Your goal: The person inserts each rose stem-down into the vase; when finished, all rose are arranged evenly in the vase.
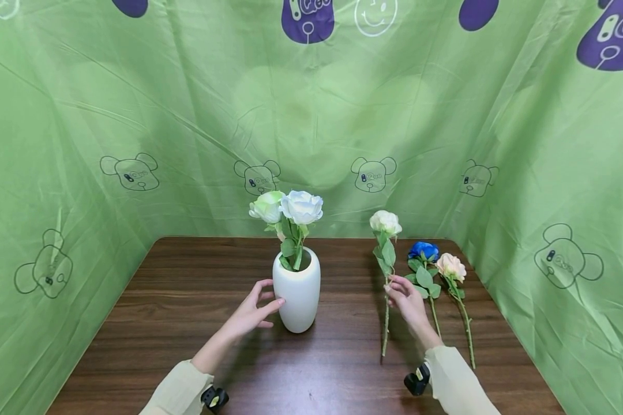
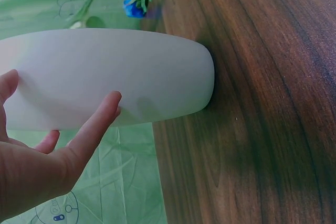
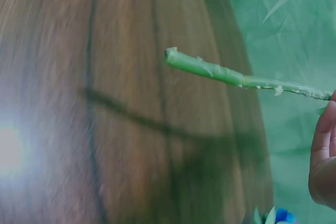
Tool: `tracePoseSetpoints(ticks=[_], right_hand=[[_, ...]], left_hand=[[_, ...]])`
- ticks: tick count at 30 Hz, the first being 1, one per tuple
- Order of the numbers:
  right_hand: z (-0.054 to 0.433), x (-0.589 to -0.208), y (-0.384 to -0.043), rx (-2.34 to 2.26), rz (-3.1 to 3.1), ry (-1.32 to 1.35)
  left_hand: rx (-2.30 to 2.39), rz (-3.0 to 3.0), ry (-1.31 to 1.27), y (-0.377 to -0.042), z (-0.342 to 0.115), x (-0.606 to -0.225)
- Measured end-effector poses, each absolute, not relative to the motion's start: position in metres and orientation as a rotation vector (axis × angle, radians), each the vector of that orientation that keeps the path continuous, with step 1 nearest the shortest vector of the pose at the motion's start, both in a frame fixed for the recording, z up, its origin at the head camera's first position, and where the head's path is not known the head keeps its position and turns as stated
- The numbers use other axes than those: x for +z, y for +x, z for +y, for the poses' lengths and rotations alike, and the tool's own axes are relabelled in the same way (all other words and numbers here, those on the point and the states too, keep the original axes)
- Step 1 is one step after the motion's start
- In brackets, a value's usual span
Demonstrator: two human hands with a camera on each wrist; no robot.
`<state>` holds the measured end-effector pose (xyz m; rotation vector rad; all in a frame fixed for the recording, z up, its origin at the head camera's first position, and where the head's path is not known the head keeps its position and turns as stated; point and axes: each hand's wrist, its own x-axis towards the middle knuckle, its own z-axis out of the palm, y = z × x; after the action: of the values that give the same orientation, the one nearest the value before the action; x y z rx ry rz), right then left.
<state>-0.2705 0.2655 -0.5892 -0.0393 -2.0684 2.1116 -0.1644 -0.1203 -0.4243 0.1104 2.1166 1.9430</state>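
Observation:
A white vase [image 1: 297, 294] stands upright on the table, holding a pale blue rose [image 1: 302, 207] and a greenish-white rose [image 1: 266, 207]. At the vase's left side is my left hand [image 1: 252, 311], thumb and fingers spread around its wall; the left wrist view shows the fingers loosely extended along the vase [image 2: 115, 72]. My right hand [image 1: 406, 300] pinches the stem of a white rose [image 1: 386, 222], bloom up and stem pointing down. In the right wrist view the cut end of the green stem [image 3: 205, 69] hangs above the table, casting a shadow on it.
Right of the right hand, a blue rose [image 1: 423, 251] and a peach rose [image 1: 451, 267] lie on the brown wooden table [image 1: 187, 276]. A green curtain [image 1: 311, 115] with bear drawings encloses the table's back and sides.

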Motion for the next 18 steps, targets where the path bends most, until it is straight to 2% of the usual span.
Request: tracePoseSetpoints(ticks=[8, 15, 18], right_hand=[[0.249, -0.575, -0.281, 2.144, -1.841, 0.261], [0.239, -0.57, -0.296, 2.233, -1.637, 0.4], [0.226, -0.54, -0.286, 2.284, -1.532, 0.49]], left_hand=[[1.943, 2.115, 0.117, -0.164, -0.12, -0.424], [1.941, 2.116, 0.116, -0.165, -0.12, -0.425], [1.944, 2.116, 0.11, -0.165, -0.12, -0.425]])
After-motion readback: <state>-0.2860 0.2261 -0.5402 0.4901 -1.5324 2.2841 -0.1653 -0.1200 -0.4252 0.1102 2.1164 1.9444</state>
